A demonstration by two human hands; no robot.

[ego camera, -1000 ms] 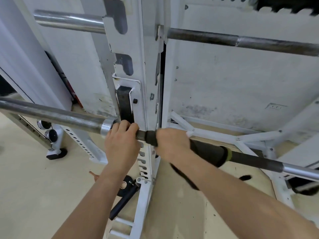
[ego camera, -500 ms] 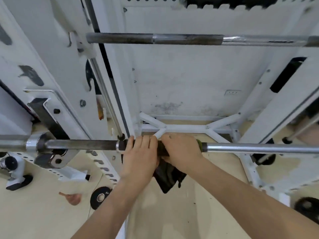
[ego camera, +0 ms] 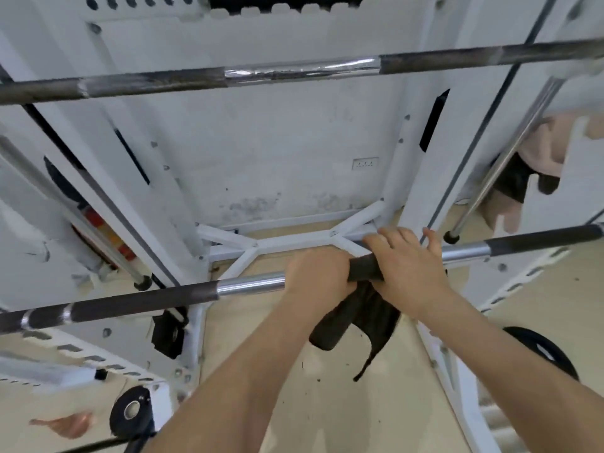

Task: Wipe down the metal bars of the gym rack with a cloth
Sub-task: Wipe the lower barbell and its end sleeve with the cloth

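Black soft cloth [ego camera: 362, 312] drapes the round chrome bar [ego camera: 251, 284]; left hand [ego camera: 318, 273] grip wraps metal, right hand [ego camera: 408, 266] grip clamps cloth.

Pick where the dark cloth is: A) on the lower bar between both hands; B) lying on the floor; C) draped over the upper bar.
A: the cloth wraps the lower bar between the left hand and right hand, its loose end hanging below.

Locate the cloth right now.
Head view, centre-right: the cloth is wrapped over the lower bar, gripped by the right hand just beside the left hand, with its loose end hanging below the bar.
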